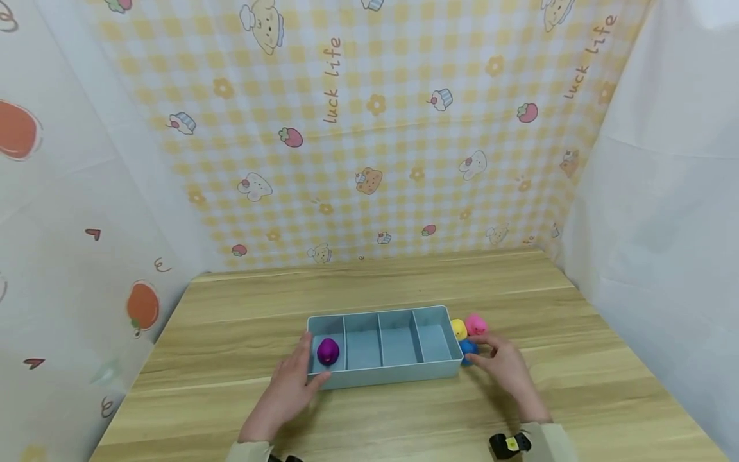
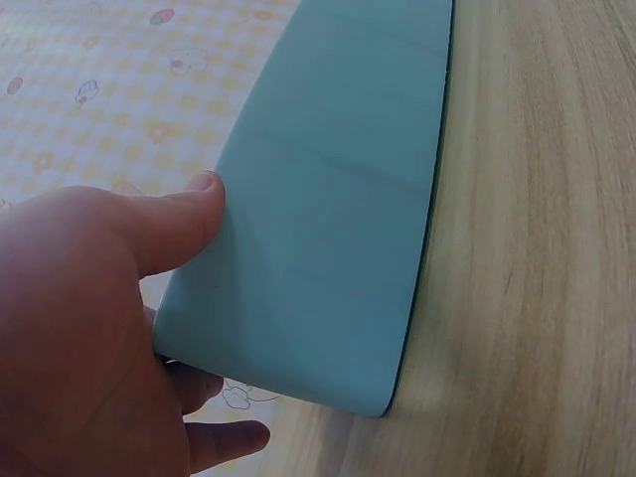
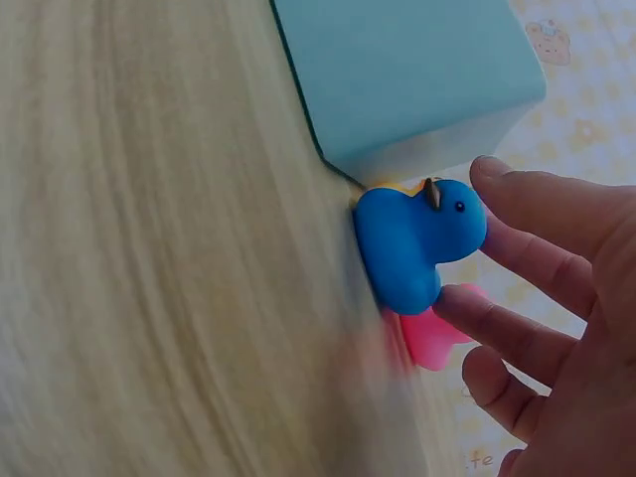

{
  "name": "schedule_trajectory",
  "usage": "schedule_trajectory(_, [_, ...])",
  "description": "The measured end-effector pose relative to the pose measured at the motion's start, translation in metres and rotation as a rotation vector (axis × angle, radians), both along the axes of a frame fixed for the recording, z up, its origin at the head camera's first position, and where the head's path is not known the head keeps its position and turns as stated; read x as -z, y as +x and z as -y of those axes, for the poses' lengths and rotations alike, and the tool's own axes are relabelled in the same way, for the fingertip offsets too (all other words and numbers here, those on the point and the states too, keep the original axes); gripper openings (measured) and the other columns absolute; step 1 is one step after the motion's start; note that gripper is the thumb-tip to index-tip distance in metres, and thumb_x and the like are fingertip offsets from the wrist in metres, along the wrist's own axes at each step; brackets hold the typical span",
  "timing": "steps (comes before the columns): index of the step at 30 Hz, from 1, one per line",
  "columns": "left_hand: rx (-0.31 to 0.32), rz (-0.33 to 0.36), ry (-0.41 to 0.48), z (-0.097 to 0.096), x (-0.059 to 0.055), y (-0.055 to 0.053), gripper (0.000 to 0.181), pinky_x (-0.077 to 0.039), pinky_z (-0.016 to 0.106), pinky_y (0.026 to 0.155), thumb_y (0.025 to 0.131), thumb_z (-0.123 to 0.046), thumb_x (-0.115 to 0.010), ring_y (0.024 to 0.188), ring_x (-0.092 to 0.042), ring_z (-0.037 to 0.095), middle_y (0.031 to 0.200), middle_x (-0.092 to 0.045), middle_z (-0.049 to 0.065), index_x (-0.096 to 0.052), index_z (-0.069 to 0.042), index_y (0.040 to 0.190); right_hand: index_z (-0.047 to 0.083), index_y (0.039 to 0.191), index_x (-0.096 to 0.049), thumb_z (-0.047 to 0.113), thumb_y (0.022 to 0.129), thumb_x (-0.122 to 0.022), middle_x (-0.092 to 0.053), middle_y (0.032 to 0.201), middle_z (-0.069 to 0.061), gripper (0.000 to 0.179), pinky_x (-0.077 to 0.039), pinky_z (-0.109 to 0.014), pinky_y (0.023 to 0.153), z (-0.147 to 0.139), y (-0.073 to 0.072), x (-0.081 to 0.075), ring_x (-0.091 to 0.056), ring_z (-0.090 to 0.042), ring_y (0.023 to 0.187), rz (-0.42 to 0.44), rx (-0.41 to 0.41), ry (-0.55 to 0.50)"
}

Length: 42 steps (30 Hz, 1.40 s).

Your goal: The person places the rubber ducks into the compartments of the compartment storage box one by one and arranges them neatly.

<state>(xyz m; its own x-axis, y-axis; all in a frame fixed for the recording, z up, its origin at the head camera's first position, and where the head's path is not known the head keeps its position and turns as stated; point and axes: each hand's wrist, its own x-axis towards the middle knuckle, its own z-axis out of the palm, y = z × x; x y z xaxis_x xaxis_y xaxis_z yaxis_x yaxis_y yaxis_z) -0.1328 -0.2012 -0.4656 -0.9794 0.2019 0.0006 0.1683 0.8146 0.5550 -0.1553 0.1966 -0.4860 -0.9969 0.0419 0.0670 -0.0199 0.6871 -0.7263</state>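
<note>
A light-blue divided box [image 1: 383, 375] with compartments in a row lies on the table. In its leftmost compartment sits a purple rubber duck [image 1: 328, 351]. My left hand [image 1: 291, 385] grips the box's left front corner, thumb on the front wall and fingers along the end wall. Off the right end, a blue rubber duck [image 3: 402, 243] stands on the table. My right hand [image 3: 556, 288] is around it, thumb tip beside its head and a fingertip right at its tail. Behind it are a yellow duck [image 1: 458, 329] and a pink duck [image 1: 476, 325].
The wooden table [image 1: 392, 423] extends around the box on all sides. A yellow checked cloth [image 1: 375, 141] hangs along its back edge. Pale cloths [image 1: 664, 212] stand at the left and right sides.
</note>
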Motion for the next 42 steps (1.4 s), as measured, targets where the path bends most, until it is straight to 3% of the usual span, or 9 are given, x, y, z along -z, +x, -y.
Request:
schedule_trajectory(6, [-0.005, 0.001, -0.006, 0.000, 0.000, 0.000, 0.082, -0.016, 0.064, 0.113, 0.094, -0.033, -0.059, 0.141, -0.025, 0.042, 0.158, -0.015, 0.019, -0.012, 0.001, 0.152, 0.004, 0.115, -0.067, 0.013, 0.080, -0.077, -0.063, 0.115, -0.018, 0.037, -0.055, -0.041, 0.078, 0.004, 0.000, 0.005, -0.062, -0.030, 0.095, 0.012, -0.024, 0.004])
schedule_trajectory(9, [-0.003, 0.005, -0.004, 0.000, -0.002, 0.001, 0.081, -0.017, 0.064, 0.113, 0.094, -0.033, -0.059, 0.141, -0.025, 0.043, 0.158, -0.015, 0.019, -0.013, 0.001, 0.152, 0.000, 0.116, -0.067, 0.013, 0.080, -0.077, -0.062, 0.117, -0.022, 0.039, -0.055, -0.049, 0.083, 0.006, -0.001, 0.007, -0.062, -0.038, 0.102, 0.026, -0.036, 0.013])
schedule_trajectory(16, [-0.004, 0.003, -0.006, 0.000, -0.001, 0.000, 0.082, -0.017, 0.063, 0.113, 0.094, -0.033, -0.059, 0.141, -0.026, 0.042, 0.158, -0.015, 0.019, -0.012, 0.001, 0.152, 0.000, 0.116, -0.066, 0.020, 0.080, -0.077, -0.063, 0.117, -0.023, 0.043, -0.050, -0.052, 0.084, 0.007, -0.004, 0.008, -0.062, -0.038, 0.103, 0.060, -0.022, 0.046])
schedule_trajectory(30, [-0.016, 0.020, -0.009, 0.000, 0.001, -0.001, 0.082, -0.017, 0.063, 0.113, 0.094, -0.033, -0.059, 0.141, -0.025, 0.041, 0.159, -0.013, 0.017, -0.010, -0.002, 0.153, 0.003, 0.114, -0.064, 0.026, 0.081, -0.077, -0.067, 0.109, -0.015, 0.042, -0.049, -0.034, 0.070, -0.002, -0.001, -0.004, -0.058, -0.023, 0.089, 0.086, 0.016, 0.030])
schedule_trajectory(34, [-0.013, 0.009, -0.004, 0.000, 0.001, -0.002, 0.083, -0.018, 0.064, 0.113, 0.094, -0.033, -0.060, 0.141, -0.025, 0.042, 0.159, -0.013, 0.018, -0.010, -0.001, 0.152, 0.003, 0.118, -0.064, 0.025, 0.082, -0.075, -0.066, 0.102, -0.011, 0.044, -0.039, -0.025, 0.061, -0.004, 0.001, -0.013, -0.049, -0.018, 0.079, 0.078, 0.020, 0.032])
schedule_trajectory(42, [-0.016, 0.012, 0.005, 0.000, 0.000, -0.001, 0.083, -0.018, 0.063, 0.113, 0.094, -0.032, -0.060, 0.141, -0.024, 0.042, 0.159, -0.013, 0.018, -0.011, -0.001, 0.152, 0.001, 0.122, -0.062, 0.031, 0.084, -0.073, -0.064, 0.116, -0.018, 0.049, -0.037, -0.026, 0.062, -0.007, 0.001, -0.027, -0.047, -0.021, 0.085, 0.058, 0.022, 0.051])
